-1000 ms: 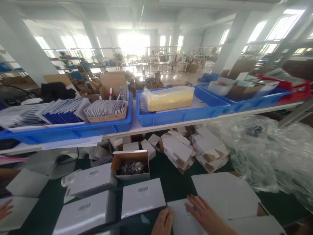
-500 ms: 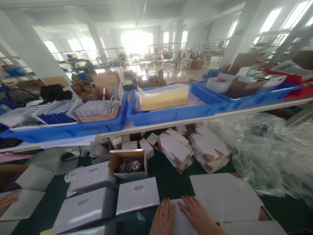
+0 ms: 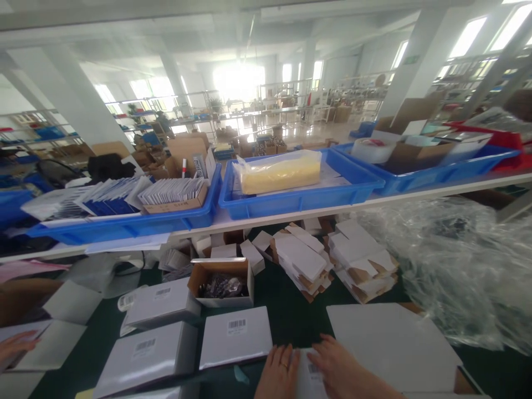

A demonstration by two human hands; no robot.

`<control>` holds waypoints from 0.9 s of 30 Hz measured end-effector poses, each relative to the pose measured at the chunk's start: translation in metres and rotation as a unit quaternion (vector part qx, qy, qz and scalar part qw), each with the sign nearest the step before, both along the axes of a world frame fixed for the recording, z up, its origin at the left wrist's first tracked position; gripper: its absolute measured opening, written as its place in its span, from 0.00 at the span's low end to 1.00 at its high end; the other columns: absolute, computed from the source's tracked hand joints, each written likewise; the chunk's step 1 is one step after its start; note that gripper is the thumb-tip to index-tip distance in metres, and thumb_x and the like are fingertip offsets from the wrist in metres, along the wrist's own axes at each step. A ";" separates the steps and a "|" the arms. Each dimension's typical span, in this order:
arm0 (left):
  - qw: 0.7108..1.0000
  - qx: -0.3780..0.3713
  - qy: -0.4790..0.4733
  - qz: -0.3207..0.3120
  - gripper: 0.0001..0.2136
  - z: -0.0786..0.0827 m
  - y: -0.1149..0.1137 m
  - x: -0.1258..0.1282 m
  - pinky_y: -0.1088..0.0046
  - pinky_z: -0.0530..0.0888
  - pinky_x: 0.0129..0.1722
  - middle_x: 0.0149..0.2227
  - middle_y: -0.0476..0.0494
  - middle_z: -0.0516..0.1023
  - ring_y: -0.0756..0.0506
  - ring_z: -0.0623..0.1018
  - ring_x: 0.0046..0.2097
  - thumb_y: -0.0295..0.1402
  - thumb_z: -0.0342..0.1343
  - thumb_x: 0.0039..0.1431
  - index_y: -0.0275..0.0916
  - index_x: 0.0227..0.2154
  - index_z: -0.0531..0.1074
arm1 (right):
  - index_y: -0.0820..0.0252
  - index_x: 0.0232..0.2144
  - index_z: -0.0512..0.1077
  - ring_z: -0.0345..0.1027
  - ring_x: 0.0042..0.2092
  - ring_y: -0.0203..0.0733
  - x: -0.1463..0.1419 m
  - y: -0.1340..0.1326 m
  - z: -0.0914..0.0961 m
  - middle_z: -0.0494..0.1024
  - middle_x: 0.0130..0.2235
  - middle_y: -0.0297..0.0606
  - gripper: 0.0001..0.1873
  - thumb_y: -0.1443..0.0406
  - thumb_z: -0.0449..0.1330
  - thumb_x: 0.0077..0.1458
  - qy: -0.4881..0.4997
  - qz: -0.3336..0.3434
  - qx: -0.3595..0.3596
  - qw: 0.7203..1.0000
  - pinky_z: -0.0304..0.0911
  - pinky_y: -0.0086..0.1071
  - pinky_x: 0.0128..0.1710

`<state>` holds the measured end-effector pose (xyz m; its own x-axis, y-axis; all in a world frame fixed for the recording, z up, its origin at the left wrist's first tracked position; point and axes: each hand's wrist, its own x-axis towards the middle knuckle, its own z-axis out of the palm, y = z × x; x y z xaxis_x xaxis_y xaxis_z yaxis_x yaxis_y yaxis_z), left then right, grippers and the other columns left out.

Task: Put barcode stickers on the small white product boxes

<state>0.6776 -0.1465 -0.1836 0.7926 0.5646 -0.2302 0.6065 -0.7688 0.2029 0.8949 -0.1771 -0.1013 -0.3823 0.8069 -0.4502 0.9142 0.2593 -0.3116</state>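
Both my hands rest at the bottom edge on a white closed box (image 3: pixel 308 378) with a barcode label. My left hand (image 3: pixel 279 372), a ring on one finger, lies flat with fingers stretched along the box's left side. My right hand (image 3: pixel 341 370) lies flat on its top, fingers spread. To the left sits another white labelled box (image 3: pixel 235 336). A large white flat carton (image 3: pixel 390 343) lies just right of my right hand.
More white labelled boxes (image 3: pixel 160 302) and an open box (image 3: pixel 222 282) of dark parts sit on the green table. Folded flat cartons (image 3: pixel 332 260) pile behind. Crinkled clear plastic (image 3: pixel 461 260) fills the right. Blue trays (image 3: pixel 295 197) line a shelf. Another person's hand (image 3: pixel 14 346) shows at far left.
My view has dipped and shifted slightly. Both hands slid a little closer together on the white box; the right hand now covers more of its top.
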 end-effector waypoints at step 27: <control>0.993 -0.111 0.009 -0.044 0.29 0.040 0.009 0.001 0.51 0.64 0.66 0.66 0.23 0.60 0.32 0.64 0.67 0.32 0.51 0.64 0.28 0.66 0.56 | 0.59 0.68 0.51 0.40 0.70 0.68 0.040 -0.030 0.018 0.48 0.70 0.59 0.55 0.57 0.69 0.41 0.085 -0.029 -0.067 0.994 0.41 0.63 0.67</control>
